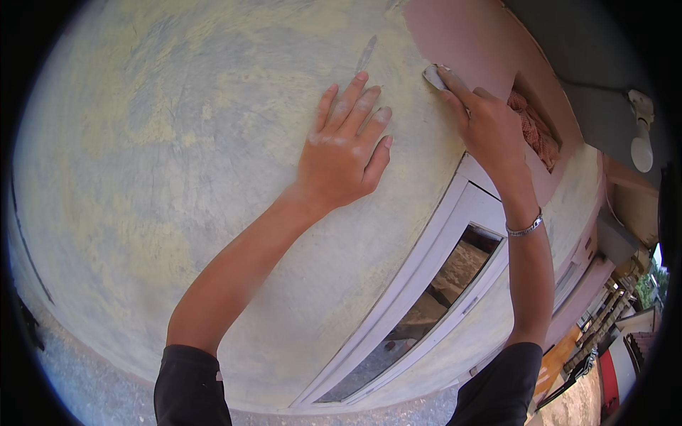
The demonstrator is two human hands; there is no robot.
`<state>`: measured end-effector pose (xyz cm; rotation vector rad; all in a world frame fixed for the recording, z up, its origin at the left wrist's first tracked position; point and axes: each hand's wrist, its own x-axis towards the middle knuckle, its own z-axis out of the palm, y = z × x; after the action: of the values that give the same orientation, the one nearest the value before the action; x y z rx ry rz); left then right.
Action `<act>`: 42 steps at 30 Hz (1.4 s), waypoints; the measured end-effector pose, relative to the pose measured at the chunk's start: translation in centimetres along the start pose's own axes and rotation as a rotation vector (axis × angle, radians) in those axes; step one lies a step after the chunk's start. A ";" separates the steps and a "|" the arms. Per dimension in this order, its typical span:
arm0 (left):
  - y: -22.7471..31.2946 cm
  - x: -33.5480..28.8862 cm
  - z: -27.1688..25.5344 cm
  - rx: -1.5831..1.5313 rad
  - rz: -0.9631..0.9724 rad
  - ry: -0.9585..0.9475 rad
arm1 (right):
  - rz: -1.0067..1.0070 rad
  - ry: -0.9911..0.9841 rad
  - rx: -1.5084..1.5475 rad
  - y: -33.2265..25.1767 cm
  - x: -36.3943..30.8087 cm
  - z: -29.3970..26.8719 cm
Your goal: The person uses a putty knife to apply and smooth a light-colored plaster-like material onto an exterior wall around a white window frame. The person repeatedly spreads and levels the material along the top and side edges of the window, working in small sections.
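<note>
My left hand (341, 142) lies with fingers spread on a patchy yellow and grey plastered wall (213, 128). Whitish dust coats its knuckles and fingertips. A dark grey streak marks the wall just beyond the fingertips. My right hand (490, 124) is closed around a small, flat, grey-white piece (435, 76), pressed at the wall near the border with the pink-painted band (462, 32). Most of that piece is hidden by the fingers, so its exact kind cannot be made out. A metal bracelet (524, 224) circles my right wrist.
Below my right hand is a white-framed door or window (419, 305) with a glass pane. A recess holding reddish crumpled or rough material (534, 131) lies beside that hand. A white bulb (641, 153) hangs at the right. Stacked wooden pieces stand farther off at lower right.
</note>
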<state>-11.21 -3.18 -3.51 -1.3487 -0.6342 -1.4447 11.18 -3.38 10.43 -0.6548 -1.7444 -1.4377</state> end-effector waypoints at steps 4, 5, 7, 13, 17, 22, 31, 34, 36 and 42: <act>0.0 0.1 -0.4 -0.021 0.012 -0.032 | 0.013 -0.035 -0.029 0.0 0.3 -0.5; 0.0 0.1 -0.4 -0.026 0.019 -0.049 | -0.018 -0.002 -0.015 -0.1 0.3 -0.7; 0.0 0.1 -0.4 -0.026 0.027 -0.038 | -0.002 -0.039 -0.010 -0.2 0.4 -0.9; 0.1 0.1 -0.2 -0.033 0.029 -0.026 | -0.020 -0.067 -0.022 -0.2 0.6 -1.1; 0.0 0.1 -0.2 -0.062 0.014 0.010 | 0.005 -0.098 -0.027 -0.2 0.7 -1.0; -0.1 0.1 -0.4 -0.071 0.000 -0.021 | -0.001 -0.062 -0.004 -0.8 1.1 -0.9; -0.1 0.0 -0.4 -0.074 0.007 -0.005 | 0.041 -0.033 0.025 -2.0 1.7 -0.7; -0.1 0.0 -0.4 -0.078 -0.004 0.000 | 0.051 -0.047 0.016 -2.3 1.9 -0.6; -0.1 -0.1 -0.4 -0.077 -0.009 0.004 | 0.052 -0.026 0.009 -2.6 2.1 -0.6; -0.1 -0.1 -0.5 -0.093 -0.025 -0.004 | 0.077 -0.042 0.035 -3.4 2.1 -0.9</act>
<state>-11.51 -3.52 -3.70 -1.4203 -0.5951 -1.5079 7.50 -5.17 10.29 -0.7307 -1.7531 -1.3473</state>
